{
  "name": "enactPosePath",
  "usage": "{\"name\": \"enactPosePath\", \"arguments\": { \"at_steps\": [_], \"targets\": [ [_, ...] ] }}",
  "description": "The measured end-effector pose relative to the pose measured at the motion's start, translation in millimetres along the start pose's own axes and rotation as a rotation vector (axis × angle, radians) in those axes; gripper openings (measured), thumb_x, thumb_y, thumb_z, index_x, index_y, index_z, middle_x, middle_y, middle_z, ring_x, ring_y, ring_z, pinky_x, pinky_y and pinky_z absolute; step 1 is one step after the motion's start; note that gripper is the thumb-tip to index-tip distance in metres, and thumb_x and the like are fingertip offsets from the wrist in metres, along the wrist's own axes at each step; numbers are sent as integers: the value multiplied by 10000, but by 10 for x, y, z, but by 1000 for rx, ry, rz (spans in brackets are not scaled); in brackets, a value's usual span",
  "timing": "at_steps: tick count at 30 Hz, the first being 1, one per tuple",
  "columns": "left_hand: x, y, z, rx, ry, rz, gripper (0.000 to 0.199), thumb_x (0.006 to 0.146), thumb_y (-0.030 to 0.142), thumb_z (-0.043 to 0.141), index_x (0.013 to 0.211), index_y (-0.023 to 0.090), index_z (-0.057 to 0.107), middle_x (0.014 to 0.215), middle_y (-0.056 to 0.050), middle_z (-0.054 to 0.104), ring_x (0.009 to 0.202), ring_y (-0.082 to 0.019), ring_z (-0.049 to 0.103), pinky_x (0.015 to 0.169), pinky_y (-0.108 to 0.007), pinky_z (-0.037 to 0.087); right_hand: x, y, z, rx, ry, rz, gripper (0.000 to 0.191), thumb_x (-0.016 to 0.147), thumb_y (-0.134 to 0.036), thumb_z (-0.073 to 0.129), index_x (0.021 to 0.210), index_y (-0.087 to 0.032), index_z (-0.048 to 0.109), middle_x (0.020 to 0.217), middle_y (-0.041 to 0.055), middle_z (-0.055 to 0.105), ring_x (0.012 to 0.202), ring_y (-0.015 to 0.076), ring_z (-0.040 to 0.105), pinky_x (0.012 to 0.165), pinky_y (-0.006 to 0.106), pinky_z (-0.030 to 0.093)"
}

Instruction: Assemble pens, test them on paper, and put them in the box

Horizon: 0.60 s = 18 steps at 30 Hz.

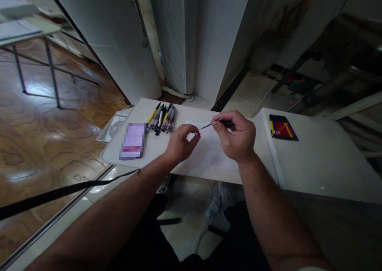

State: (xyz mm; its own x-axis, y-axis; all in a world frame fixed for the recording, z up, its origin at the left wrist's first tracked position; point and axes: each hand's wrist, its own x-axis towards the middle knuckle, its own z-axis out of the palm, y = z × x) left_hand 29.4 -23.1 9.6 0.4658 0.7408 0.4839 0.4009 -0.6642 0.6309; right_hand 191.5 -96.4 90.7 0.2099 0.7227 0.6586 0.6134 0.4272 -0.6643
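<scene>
Above a white sheet of paper [205, 155] with faint scribbles, my two hands are close together. Between the thumb and index finger of my left hand [180, 143] is a small red piece [197, 134], too small to name. My right hand [235, 135] pinches a thin dark pen refill [207, 125], its narrow end pointing left toward the red piece. A slight gap seems to lie between the two. Left of my hands, several pens [161, 117] in black, yellow and clear plastic lie in a loose bunch on the white table [182, 114].
A phone [133, 140] with a lit, blurred screen lies at the table's left. On the adjoining white surface [313, 159] to the right rests a row of red, yellow and blue pens [283, 127]. A black strap [74, 187] crosses at lower left. White cabinets [205, 36] stand behind.
</scene>
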Motion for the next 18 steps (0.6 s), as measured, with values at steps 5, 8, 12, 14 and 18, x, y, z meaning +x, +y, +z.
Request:
{"name": "enactPosePath", "arguments": {
  "at_steps": [5, 8, 12, 14, 18],
  "targets": [
    [4, 12, -8, 6, 26, 31, 62, 851, 212, 610, 905, 182, 615, 896, -52, 684, 848, -176, 623, 775, -313, 494, -3, -2, -29, -5, -12, -37, 73, 867, -294, 625, 862, -236, 669, 799, 0, 694, 714, 139, 631, 661, 275, 528],
    [7, -2, -3, 3, 48, 56, 62, 847, 202, 613, 905, 181, 616, 881, -43, 683, 835, -171, 625, 759, -308, 495, -3, -2, -26, 5, -12, -60, 48, 860, -267, 635, 860, -231, 667, 786, -11, 691, 693, 129, 623, 633, 261, 514],
    [8, -17, 3, 0, 89, 75, 51, 831, 179, 623, 882, 180, 615, 854, -35, 684, 811, -167, 626, 737, -301, 492, -5, -5, -12, 29, -18, -80, 31, 850, -252, 648, 856, -226, 664, 779, -16, 689, 694, 128, 622, 619, 259, 503],
    [8, -15, 1, -4, 90, 63, 58, 826, 176, 626, 883, 179, 618, 861, -38, 686, 809, -167, 627, 732, -301, 490, -7, -8, -6, 32, -22, -80, 25, 848, -247, 650, 851, -226, 663, 779, -14, 689, 688, 127, 618, 616, 261, 500],
    [6, -7, 0, -18, 86, 36, 77, 822, 181, 627, 899, 182, 624, 857, -31, 687, 802, -162, 627, 722, -293, 484, -14, -8, 6, 23, -35, -73, 26, 852, -248, 641, 853, -230, 659, 782, -12, 688, 692, 132, 617, 612, 267, 498]
  ]
}}
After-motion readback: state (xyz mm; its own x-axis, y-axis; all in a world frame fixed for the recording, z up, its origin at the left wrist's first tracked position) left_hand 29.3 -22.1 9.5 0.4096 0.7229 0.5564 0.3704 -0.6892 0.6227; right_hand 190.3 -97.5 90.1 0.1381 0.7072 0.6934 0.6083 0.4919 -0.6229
